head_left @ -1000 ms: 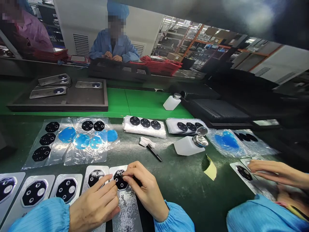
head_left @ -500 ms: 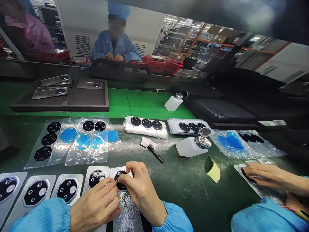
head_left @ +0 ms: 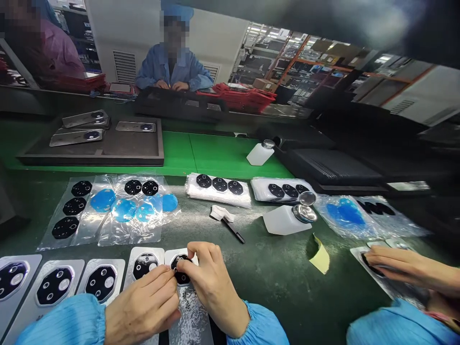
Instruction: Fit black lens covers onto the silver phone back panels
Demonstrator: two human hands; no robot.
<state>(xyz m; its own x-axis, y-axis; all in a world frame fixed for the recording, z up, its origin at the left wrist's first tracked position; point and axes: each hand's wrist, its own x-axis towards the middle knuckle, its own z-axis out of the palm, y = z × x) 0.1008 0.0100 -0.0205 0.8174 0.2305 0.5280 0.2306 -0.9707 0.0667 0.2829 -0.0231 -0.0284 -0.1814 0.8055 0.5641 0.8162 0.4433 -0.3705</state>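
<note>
A silver phone back cover lies in front of me, with a black octagonal camera lens cover on its camera area. My right hand is closed, thumb and fingers gripping the lens cover from its upper right. From the left, my left hand presses its closed fingertips to the same cover's left edge. My fingers partly hide the piece. Just left lies another phone back cover, also with a black lens cover, partly behind my left hand. Several more phone backs stand in a row further left.
Behind are plastic sheets with black pieces, stacked sheets, a black stick with white cloth, a dispenser bottle and a yellow paper. A co-worker's hand rests on phone backs at right. A dark tray holds phone backs.
My hands stay almost in place on the lens cover, the fingertips shifting only slightly. The whole view has drifted a few pixels.
</note>
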